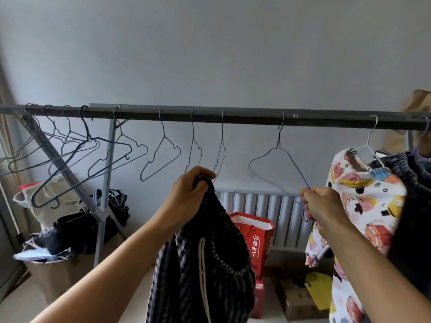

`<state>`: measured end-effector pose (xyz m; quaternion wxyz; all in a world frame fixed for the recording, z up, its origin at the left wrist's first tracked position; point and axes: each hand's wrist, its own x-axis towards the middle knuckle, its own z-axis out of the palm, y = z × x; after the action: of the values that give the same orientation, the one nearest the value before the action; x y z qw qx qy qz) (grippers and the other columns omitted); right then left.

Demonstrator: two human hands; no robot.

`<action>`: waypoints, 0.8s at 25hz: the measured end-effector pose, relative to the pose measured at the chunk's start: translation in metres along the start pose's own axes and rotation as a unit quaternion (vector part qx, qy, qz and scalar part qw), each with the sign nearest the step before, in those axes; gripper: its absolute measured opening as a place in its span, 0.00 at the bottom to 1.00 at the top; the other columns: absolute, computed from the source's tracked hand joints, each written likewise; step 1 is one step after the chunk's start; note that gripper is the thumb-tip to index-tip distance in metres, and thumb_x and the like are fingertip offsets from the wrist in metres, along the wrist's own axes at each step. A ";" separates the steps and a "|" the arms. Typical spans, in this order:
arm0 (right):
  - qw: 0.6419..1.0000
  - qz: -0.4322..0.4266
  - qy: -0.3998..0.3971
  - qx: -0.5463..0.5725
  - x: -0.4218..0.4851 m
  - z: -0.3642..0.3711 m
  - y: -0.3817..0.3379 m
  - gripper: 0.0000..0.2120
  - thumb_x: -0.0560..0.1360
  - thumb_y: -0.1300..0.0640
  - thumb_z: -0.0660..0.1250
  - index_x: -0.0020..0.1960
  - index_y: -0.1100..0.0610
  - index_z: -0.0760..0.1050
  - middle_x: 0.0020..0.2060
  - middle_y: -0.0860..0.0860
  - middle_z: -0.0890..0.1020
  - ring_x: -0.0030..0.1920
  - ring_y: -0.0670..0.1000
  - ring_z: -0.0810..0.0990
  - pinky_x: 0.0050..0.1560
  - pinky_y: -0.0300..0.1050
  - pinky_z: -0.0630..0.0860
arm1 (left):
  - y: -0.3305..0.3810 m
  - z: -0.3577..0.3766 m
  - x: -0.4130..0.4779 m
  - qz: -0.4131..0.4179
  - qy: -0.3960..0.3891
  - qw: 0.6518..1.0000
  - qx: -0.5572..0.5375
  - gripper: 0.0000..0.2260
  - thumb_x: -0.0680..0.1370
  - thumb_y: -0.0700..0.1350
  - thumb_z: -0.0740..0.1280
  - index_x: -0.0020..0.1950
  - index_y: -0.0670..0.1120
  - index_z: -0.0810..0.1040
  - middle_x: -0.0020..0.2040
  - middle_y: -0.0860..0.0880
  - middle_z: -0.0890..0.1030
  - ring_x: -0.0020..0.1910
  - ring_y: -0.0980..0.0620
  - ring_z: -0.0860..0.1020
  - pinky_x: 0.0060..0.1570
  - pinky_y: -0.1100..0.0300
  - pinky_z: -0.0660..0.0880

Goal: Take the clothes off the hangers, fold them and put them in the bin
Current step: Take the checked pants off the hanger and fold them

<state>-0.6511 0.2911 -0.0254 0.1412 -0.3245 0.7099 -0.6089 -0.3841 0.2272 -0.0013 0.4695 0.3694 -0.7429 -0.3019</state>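
Note:
My left hand (pixel 190 192) grips the elastic waistband of dark striped trousers (pixel 200 271), which hang down free below the rail (pixel 233 117). My right hand (pixel 323 207) pinches the lower corner of a purple wire hanger (pixel 277 159) that is bare and still hooked on the rail. Right of it, a white garment with a colourful cartoon print (pixel 366 206) hangs on a pale wire hanger (pixel 369 141). A dark garment (pixel 415 206) hangs at the far right edge. Several bare wire hangers (pixel 161 157) line the rail to the left.
A cardboard bin (pixel 49 278) holding dark clothes stands on the floor at the left, beside the rack's slanted legs (pixel 102 213). A red paper bag (pixel 258 243), a yellow bag (pixel 320 290) and small boxes (pixel 296 301) sit below the radiator (pixel 265 210).

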 end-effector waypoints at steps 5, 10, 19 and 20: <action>0.985 -0.084 0.107 -0.110 -0.032 0.009 0.008 0.16 0.76 0.51 0.60 0.54 0.62 0.76 0.52 0.64 0.76 0.55 0.61 0.73 0.54 0.54 0.71 | -0.003 -0.026 0.000 -0.010 0.003 1.000 -0.009 0.16 0.77 0.35 0.60 0.47 0.55 0.79 0.40 0.56 0.78 0.37 0.58 0.74 0.36 0.66 0.68; 0.888 -0.420 -0.152 -0.107 -0.131 0.063 0.015 0.18 0.75 0.39 0.61 0.53 0.50 0.79 0.62 0.47 0.70 0.66 0.46 0.65 0.67 0.36 0.60 | -0.005 -0.051 -0.003 -0.013 0.008 0.999 -0.028 0.15 0.78 0.35 0.60 0.46 0.53 0.80 0.42 0.52 0.79 0.39 0.55 0.75 0.38 0.66 0.71; 0.917 -0.236 -0.321 -0.012 -0.123 0.100 0.002 0.09 0.75 0.54 0.69 0.37 0.53 0.77 0.37 0.53 0.79 0.38 0.47 0.79 0.43 0.40 0.76 | -0.027 -0.140 -0.028 -0.104 -0.019 0.994 -0.037 0.06 0.78 0.41 0.67 0.51 0.48 0.84 0.40 0.51 0.83 0.37 0.59 0.80 0.38 0.68 0.76; 0.922 -0.230 -0.311 -0.005 -0.119 0.097 -0.007 0.09 0.75 0.53 0.70 0.37 0.55 0.76 0.35 0.58 0.79 0.35 0.48 0.77 0.38 0.40 0.74 | -0.032 -0.149 -0.032 -0.112 -0.039 0.993 -0.019 0.05 0.77 0.46 0.70 0.50 0.48 0.84 0.41 0.49 0.84 0.39 0.57 0.82 0.40 0.66 0.78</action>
<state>-0.5022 0.2905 -0.0629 0.2098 -0.6526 0.5391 -0.4893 -0.2292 0.2217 0.0145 0.4101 0.4292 -0.7091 -0.3805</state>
